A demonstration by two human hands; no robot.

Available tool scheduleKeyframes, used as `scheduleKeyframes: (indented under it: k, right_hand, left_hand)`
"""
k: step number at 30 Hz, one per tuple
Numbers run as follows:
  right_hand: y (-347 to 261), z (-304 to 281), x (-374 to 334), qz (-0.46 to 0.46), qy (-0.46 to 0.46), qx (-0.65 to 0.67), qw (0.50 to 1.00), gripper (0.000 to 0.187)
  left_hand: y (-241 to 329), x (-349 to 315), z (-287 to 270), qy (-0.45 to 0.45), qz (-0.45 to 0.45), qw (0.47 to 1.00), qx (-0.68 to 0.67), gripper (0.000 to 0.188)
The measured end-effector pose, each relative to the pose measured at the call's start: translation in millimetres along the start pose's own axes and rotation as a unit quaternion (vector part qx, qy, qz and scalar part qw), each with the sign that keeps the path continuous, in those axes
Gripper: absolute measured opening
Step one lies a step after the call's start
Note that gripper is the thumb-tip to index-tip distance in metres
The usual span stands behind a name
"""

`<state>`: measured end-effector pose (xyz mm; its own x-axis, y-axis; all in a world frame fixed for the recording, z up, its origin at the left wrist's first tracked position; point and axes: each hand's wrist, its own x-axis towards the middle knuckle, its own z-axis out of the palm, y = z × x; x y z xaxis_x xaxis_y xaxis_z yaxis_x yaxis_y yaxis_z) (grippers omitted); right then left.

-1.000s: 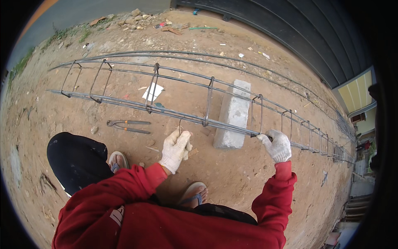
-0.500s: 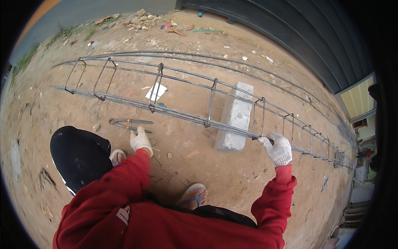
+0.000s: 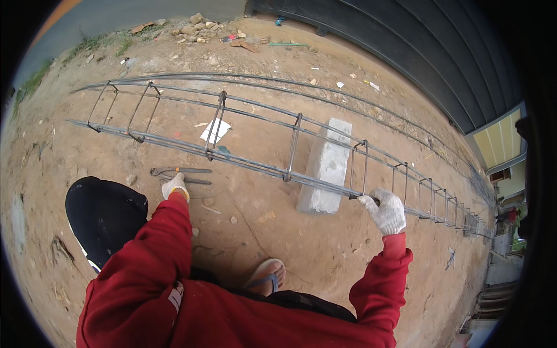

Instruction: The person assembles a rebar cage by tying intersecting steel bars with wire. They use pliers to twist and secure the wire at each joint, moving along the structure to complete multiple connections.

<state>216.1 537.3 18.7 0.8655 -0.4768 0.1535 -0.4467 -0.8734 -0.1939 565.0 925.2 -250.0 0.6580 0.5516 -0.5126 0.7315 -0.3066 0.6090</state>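
Note:
A long rebar cage (image 3: 255, 164) of steel bars and square stirrups runs across the view, from the far left to the right. My right hand (image 3: 387, 213), in a white knitted glove, is closed around its near lower bars beside a stirrup, with the thumb pointing left. On the dirt at the left lie pincers (image 3: 197, 170) with orange and dark handles. My gloved left hand (image 3: 174, 185) is at their lower handle; its fingers are partly hidden, and the pincers rest on the ground.
A concrete block (image 3: 326, 174) lies under the cage. Long loose bars (image 3: 278, 83) stretch behind it. A white scrap (image 3: 216, 131) lies beneath the cage, rubble (image 3: 200, 26) at the back. Dark corrugated metal sheeting (image 3: 406, 46) stands far right. My sandalled foot (image 3: 268, 275) is near.
My left hand has moved left along the pincers, from the handle ends toward the jaws. My right hand keeps its place on the cage. My other sandalled foot is now hidden by the sleeve.

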Motion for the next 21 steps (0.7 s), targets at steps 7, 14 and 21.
scheduleKeyframes:
  k: [7,14,21]
  right_hand:
    - [8.3,2.1,-5.1,-0.005,0.002,-0.005,1.000,0.036]
    - [-16.4,4.1,-7.3,0.000,0.035,0.005,0.999,0.031]
    - [-112.9,-6.0,-34.5,-0.148,0.038,0.085,0.985,0.028]
  left_hand:
    - [-13.5,37.1,17.8,-0.046,0.040,0.994,0.087,0.063]
    - [-33.8,-19.2,-19.6,-0.214,-0.104,0.954,-0.182,0.051]
    - [-49.1,-208.6,-133.8,-0.519,0.095,0.847,-0.062,0.021]
